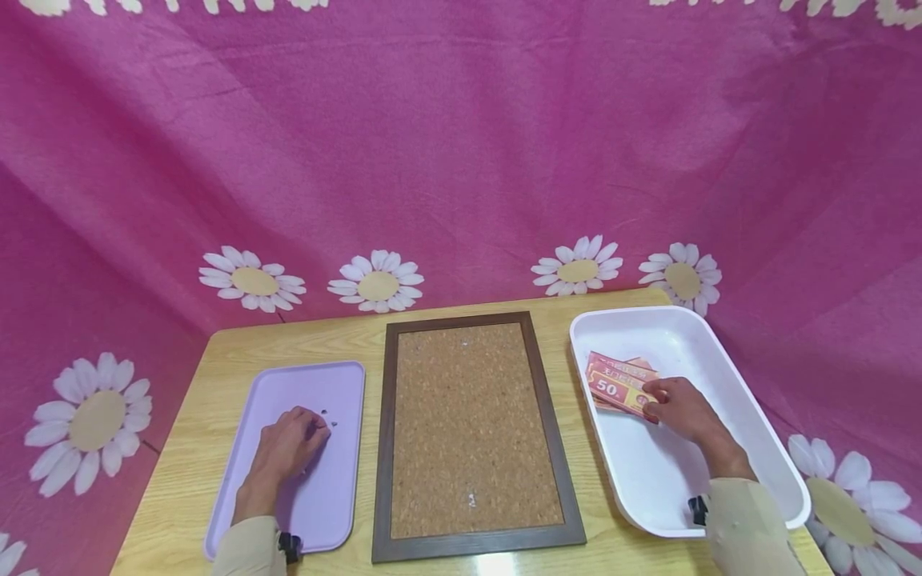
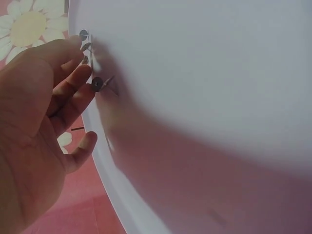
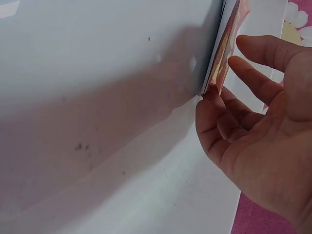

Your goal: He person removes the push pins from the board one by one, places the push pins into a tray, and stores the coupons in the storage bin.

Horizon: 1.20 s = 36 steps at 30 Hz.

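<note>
My left hand point(image 1: 288, 442) is low over the lilac tray point(image 1: 344, 504), its fingertips right at several dark-headed thumbtacks point(image 2: 97, 84). In the left wrist view these stand by the tips of loosely bent fingers, and one digit stays apart lower down. In the white basin, my right hand point(image 1: 680, 408) pinches the near right corner of a red and yellow paper coupon point(image 1: 608, 387) printed "50". More such coupons lie under it, partly covered. The right wrist view shows the coupons edge-on point(image 3: 225, 46), with a fingertip against their lower corner.
Between the tray and the white basin point(image 1: 756, 432) lies a dark-framed cork board point(image 1: 471, 432). All stand on a light wooden table point(image 1: 317, 344). A pink cloth point(image 1: 461, 160) with daisies hangs behind and on both sides.
</note>
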Tool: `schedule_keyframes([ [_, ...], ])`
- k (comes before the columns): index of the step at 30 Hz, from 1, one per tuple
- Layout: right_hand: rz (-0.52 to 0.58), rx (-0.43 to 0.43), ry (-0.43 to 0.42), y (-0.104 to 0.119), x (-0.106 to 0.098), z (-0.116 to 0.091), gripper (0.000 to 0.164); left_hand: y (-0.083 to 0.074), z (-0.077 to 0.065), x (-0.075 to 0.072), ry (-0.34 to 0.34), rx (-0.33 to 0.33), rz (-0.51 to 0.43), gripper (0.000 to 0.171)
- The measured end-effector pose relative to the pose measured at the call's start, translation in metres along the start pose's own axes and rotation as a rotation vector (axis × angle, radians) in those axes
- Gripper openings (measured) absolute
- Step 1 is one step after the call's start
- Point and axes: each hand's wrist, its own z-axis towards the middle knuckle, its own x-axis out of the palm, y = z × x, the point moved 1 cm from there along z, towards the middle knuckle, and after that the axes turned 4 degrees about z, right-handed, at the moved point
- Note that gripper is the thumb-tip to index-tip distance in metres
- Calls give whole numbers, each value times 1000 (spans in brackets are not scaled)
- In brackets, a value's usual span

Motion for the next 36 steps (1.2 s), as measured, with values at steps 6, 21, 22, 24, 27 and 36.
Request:
schedule_keyframes([
  [6, -21, -45, -14, 0, 0, -2, 43, -2, -3, -6, 7, -23, -36, 32],
  [21, -50, -60, -3, 21, 0, -8, 71, -5, -9, -17, 65, -150, 35, 62],
  [22, -50, -56, 2, 23, 0, -9, 72, -7, -10, -17, 61, -154, 40, 63],
  [24, -48, -48, 4, 29, 1, -10, 73, -8, -10, -18, 54, -157, 45, 64],
  [27, -30, -39, 5, 35, 2, -10, 75, -11, -11, -18, 51, -159, 45, 65],
  [36, -45, -80, -16, 49, 7, -13, 72, -18, -13, -15, 47, -165, 45, 67],
])
